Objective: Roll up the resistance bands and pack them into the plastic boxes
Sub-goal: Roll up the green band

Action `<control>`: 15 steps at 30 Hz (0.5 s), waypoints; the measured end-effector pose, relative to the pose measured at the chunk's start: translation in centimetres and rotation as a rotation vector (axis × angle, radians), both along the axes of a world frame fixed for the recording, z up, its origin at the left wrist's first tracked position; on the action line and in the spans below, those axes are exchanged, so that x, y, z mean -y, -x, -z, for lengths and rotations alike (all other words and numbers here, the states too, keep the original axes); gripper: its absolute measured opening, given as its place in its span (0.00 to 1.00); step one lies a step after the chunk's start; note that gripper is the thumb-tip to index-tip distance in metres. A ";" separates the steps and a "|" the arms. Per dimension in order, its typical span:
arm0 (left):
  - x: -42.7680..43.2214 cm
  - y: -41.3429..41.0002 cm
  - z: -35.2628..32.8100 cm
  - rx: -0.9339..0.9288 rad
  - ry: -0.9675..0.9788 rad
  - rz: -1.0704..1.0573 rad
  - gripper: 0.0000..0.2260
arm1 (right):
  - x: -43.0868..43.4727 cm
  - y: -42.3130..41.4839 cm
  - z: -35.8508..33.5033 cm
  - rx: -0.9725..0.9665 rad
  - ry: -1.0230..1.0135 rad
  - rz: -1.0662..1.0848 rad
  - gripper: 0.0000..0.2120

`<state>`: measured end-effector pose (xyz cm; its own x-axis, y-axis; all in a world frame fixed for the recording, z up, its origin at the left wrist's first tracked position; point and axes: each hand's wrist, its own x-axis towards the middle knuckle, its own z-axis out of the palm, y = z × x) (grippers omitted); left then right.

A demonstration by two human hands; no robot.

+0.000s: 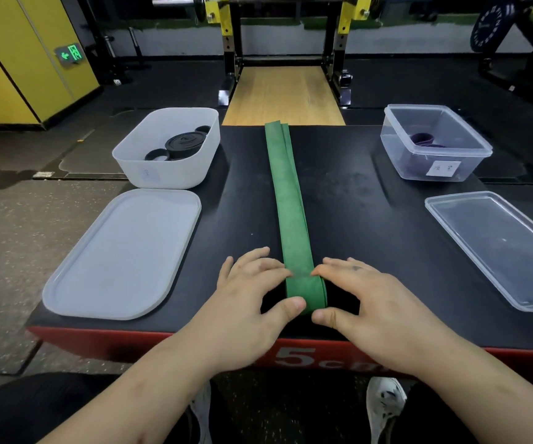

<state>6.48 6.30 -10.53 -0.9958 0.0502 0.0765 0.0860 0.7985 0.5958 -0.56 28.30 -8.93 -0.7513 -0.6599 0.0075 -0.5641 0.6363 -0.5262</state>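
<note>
Thumb and forefinger of the left hand (252, 296) and of the right hand (364, 293) pinch the folded near end of the green band (286, 193). The band lies flat at mid-platform (371, 203), its long axis pointing straight away from the person.

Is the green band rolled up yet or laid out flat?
Mostly flat: the green band runs along the platform; only its near end is folded, pinched by left hand and right hand.

This is a gym. A black-and-yellow power rack (226, 27) stands far off over a wooden lifting platform (282, 94), with a weight plate (491, 25) far right and speckled rubber floor (12, 238) on the left.
</note>
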 end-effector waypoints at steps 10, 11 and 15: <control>-0.4 -0.5 -0.8 0.033 -0.013 -0.032 0.26 | 0.0 1.4 0.3 0.052 0.036 0.012 0.38; -0.2 -0.5 -0.8 0.025 -0.030 -0.031 0.26 | 0.1 1.7 0.3 0.066 0.043 0.012 0.37; 0.0 -0.4 -0.7 -0.002 -0.061 -0.026 0.27 | 0.8 2.4 0.5 0.081 0.042 0.034 0.38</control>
<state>6.87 6.33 -9.84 -0.9965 0.0192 0.0810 0.0670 0.7630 0.6430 -3.01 27.50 -9.38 -0.7722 -0.6348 -0.0268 -0.4975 0.6304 -0.5959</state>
